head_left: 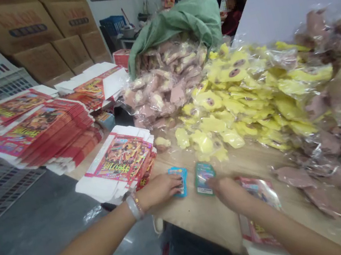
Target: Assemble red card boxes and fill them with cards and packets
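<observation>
Left hand lies low on the pale wooden worktop, and its fingertips rest over a small blue rectangular card, but one cannot tell if it really grips this card. Right hand is also low, with the fingers close together and pointing to the left, and it touches a small green rectangular card, which lies just beside the blue card. Both forearms come in from the bottom of the view, and the left wrist wears a pale band. Behind the blue card is a big heap of yellow plush pieces in clear plastic bags, and to its left lies a white and red printed cardboard box blank.
</observation>
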`<state>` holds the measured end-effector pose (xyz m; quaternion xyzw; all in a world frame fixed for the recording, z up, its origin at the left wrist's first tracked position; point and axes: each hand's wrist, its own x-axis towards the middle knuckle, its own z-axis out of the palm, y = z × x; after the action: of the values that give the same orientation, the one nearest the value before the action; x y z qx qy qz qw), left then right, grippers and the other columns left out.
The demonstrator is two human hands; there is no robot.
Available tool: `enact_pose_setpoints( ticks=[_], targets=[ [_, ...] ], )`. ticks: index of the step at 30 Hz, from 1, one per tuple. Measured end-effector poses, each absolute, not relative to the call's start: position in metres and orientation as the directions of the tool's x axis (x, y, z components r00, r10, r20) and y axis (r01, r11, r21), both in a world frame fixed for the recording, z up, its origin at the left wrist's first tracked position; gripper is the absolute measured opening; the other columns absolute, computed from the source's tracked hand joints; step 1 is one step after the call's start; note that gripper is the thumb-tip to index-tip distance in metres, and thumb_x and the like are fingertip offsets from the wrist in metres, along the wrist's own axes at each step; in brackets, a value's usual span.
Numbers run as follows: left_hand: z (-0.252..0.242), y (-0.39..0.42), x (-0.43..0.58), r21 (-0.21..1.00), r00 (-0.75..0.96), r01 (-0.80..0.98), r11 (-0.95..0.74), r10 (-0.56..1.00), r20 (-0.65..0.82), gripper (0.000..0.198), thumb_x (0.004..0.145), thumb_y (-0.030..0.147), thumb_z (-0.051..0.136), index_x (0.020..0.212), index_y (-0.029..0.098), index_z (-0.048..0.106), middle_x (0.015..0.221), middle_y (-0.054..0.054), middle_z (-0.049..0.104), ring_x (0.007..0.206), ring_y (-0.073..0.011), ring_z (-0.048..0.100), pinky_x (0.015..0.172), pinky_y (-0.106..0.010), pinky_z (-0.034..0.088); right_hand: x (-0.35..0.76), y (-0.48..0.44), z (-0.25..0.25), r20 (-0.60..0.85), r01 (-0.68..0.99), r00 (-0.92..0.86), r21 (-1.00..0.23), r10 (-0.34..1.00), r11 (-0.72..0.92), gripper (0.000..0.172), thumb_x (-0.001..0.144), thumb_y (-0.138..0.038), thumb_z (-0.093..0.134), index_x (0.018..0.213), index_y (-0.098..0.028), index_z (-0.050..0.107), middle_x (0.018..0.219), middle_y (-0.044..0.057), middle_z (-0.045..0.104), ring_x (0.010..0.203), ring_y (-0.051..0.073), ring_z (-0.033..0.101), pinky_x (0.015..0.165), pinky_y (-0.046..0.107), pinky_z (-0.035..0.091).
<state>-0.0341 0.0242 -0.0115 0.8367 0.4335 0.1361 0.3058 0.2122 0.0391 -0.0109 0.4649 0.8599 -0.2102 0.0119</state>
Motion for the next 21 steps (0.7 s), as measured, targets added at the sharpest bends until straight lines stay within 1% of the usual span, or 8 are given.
enact_pose_setpoints(
  ticks=[4, 7, 9, 11, 14, 16, 19, 21],
  targets=[
    [0.002, 0.01, -0.021, 0.712, 0.361, 0.655, -0.252, 0.932, -0.003, 0.023, 0.084, 0.019, 0.041, 0.101, 0.017, 0.058, 0.101, -0.007, 0.063, 0.096, -0.02, 0.057, 0.088, -0.032, 0.041, 0.219, 0.023, -0.005, -0.096, 0.886, -0.395, -0.302, 0.914, 0.351, 0.032, 0.085, -0.011, 0.032, 0.099, -0.015, 0.06, 0.097, 0.015, 0.065, 0.086, 0.023, 0.063, 0.075, 0.034, 0.048],
    [0.007, 0.003, 0.013, 0.937, 0.062, 0.325, 0.128, 0.986, -0.156, 0.025, 0.083, 0.027, 0.041, 0.095, 0.016, 0.059, 0.087, -0.006, 0.064, 0.083, -0.0191, 0.059, 0.077, -0.032, 0.046, 0.219, -0.003, -0.006, 0.098, 0.808, -0.476, -0.345, 0.874, 0.478, 0.037, 0.085, -0.012, 0.03, 0.111, -0.022, 0.055, 0.124, 0.009, 0.054, 0.114, 0.023, 0.05, 0.091, 0.04, 0.043],
    [0.007, 0.003, 0.044, 0.957, 0.098, 0.124, 0.263, 0.956, -0.275, 0.028, 0.082, 0.033, 0.04, 0.085, 0.014, 0.06, 0.072, -0.004, 0.063, 0.068, -0.0169, 0.06, 0.064, -0.029, 0.049, 0.216, -0.016, -0.008, 0.142, 0.714, -0.601, -0.347, 0.787, 0.608, 0.049, 0.078, -0.005, 0.033, 0.121, -0.024, 0.049, 0.132, 0.005, 0.046, 0.122, 0.022, 0.041, 0.096, 0.041, 0.041],
    [0.007, 0.008, 0.071, 0.959, 0.183, 0.086, 0.269, 0.942, -0.281, 0.034, 0.083, 0.036, 0.037, 0.083, 0.012, 0.06, 0.069, -0.005, 0.063, 0.063, -0.0158, 0.06, 0.059, -0.027, 0.049, 0.217, -0.021, -0.006, 0.115, 0.716, -0.616, -0.33, 0.78, 0.615, 0.063, 0.071, -0.001, 0.035, 0.131, -0.019, 0.039, 0.135, 0.008, 0.043, 0.125, 0.024, 0.037, 0.095, 0.044, 0.041],
    [0.012, 0.022, 0.096, 0.97, 0.288, 0.069, 0.235, 0.926, -0.245, 0.034, 0.084, 0.035, 0.037, 0.088, 0.01, 0.06, 0.072, -0.007, 0.064, 0.066, -0.0159, 0.062, 0.061, -0.028, 0.05, 0.237, -0.013, 0.003, 0.076, 0.795, -0.466, -0.401, 0.881, 0.455, 0.063, 0.068, 0.0, 0.036, 0.13, -0.013, 0.041, 0.13, 0.015, 0.047, 0.117, 0.028, 0.046, 0.091, 0.047, 0.043],
    [0.017, 0.034, 0.1, 0.978, 0.363, 0.084, 0.192, 0.908, -0.209, 0.034, 0.087, 0.031, 0.034, 0.095, 0.009, 0.059, 0.078, -0.009, 0.066, 0.073, -0.0174, 0.064, 0.065, -0.029, 0.05, 0.262, 0.002, 0.011, 0.045, 0.757, -0.328, -0.585, 0.943, 0.291, 0.054, 0.07, -0.002, 0.038, 0.12, -0.018, 0.053, 0.121, 0.012, 0.056, 0.109, 0.027, 0.053, 0.092, 0.047, 0.041],
    [0.022, 0.048, 0.104, 0.989, 0.465, 0.134, 0.067, 0.877, -0.123, 0.028, 0.086, 0.026, 0.04, 0.104, 0.012, 0.057, 0.097, -0.011, 0.065, 0.093, -0.0215, 0.061, 0.079, -0.035, 0.048, 0.302, 0.037, 0.015, -0.106, 0.289, 0.129, -0.947, 0.986, -0.14, 0.025, 0.075, -0.016, 0.051, 0.097, -0.021, 0.062, 0.099, 0.006, 0.067, 0.098, 0.025, 0.059, 0.088, 0.042, 0.045],
    [0.019, 0.052, 0.116, 0.949, 0.634, 0.218, -0.23, 0.773, 0.041, 0.027, 0.082, 0.018, 0.047, 0.107, 0.016, 0.057, 0.113, -0.011, 0.059, 0.109, -0.0247, 0.052, 0.093, -0.041, 0.039, 0.315, 0.069, 0.01, -0.305, -0.11, 0.299, -0.952, 0.904, -0.284, 0.014, 0.078, -0.023, 0.055, 0.09, -0.02, 0.059, 0.089, 0.004, 0.068, 0.093, 0.023, 0.061, 0.08, 0.038, 0.05]
  ],
)
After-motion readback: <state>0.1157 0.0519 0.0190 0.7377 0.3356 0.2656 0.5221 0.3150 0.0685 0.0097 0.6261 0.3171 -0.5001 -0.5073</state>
